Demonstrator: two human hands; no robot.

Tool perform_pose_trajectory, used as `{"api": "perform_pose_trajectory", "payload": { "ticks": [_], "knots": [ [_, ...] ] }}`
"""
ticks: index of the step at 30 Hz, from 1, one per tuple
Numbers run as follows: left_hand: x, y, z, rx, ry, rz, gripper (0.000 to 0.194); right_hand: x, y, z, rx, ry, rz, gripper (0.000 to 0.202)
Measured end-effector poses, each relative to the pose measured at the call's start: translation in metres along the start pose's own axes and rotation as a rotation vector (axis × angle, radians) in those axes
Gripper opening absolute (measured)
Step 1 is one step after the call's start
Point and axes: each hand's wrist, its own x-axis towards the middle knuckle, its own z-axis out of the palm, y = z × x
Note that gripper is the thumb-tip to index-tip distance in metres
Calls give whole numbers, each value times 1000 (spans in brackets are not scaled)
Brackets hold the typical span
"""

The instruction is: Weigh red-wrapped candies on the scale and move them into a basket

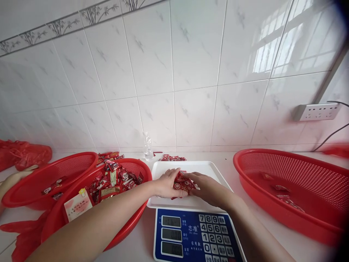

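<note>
On the white tray [163, 168] of the scale, small red wrapped packets [183, 185] lie heaped between my two hands. My left hand [169, 183] curves around the left side of the heap, thumb toward me and fingers away. From the right, my right hand [204, 185] presses its fingers against the same packets. The scale's blue panel [195, 233], with displays and number keys, sits just in front of the tray. Under my left forearm stands a red basket [147, 171] full of similar packets, with a printed card [78, 205] at its side.
Another red basket [89, 158] with a few packets stands far left, beside another person's hand [25, 173] and red bags [31, 154]. A clear bottle [147, 146] and loose packets [172, 158] lie along the wall. To the right is a large red basket [259, 189].
</note>
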Motion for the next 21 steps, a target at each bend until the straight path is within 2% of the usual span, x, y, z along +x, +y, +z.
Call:
{"api": "perform_pose_trajectory", "payload": {
  "ticks": [4,10,16,21],
  "knots": [
    [-8,-3,-13,-48,0,-95,74,1,3,0,-23,22,1,50],
    [-23,-13,-32,149,9,-133,72,3,4,3,1,-60,-46,54],
    [-20,-18,-20,46,103,-115,69,0,2,1,-21,-68,-63,49],
    [-12,-16,-5,-159,129,-11,76,-2,-4,0,-56,-47,-44,41]
  ]
}}
